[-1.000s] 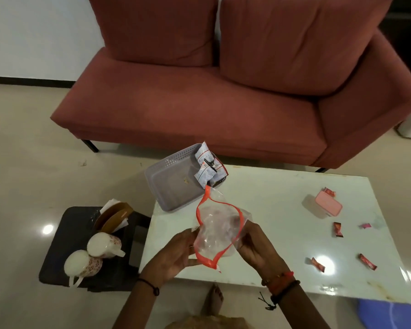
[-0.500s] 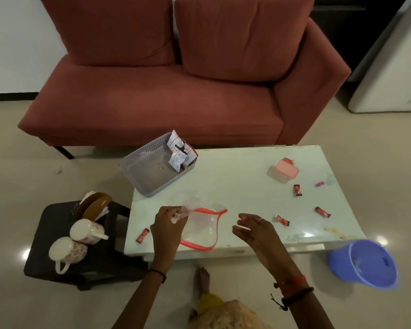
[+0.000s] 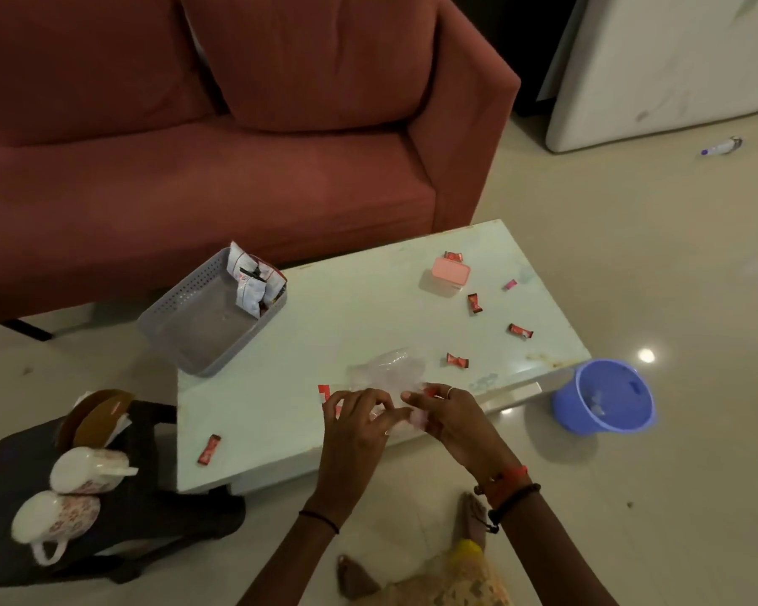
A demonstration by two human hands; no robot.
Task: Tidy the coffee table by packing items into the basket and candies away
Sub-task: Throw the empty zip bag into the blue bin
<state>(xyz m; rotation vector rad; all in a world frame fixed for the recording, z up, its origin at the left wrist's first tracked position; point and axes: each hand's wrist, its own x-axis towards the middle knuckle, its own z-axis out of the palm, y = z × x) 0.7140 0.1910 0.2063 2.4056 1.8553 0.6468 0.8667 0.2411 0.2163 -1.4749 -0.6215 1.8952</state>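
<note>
Right hand point(image 3: 451, 415) now joined left hand point(image 3: 359, 424) on clear bag point(image 3: 388, 371) — both grips pinched closed on its edge, near table point(image 3: 346, 325) front.

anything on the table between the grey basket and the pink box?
Head view: bare tabletop between the grey basket and the pink box. The red candies lie to the right of the box or nearer the hands.

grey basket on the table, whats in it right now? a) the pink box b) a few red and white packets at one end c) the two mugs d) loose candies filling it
b: the grey basket holds only red and white packets bunched at its far right end; the rest of its floor is bare.
</note>
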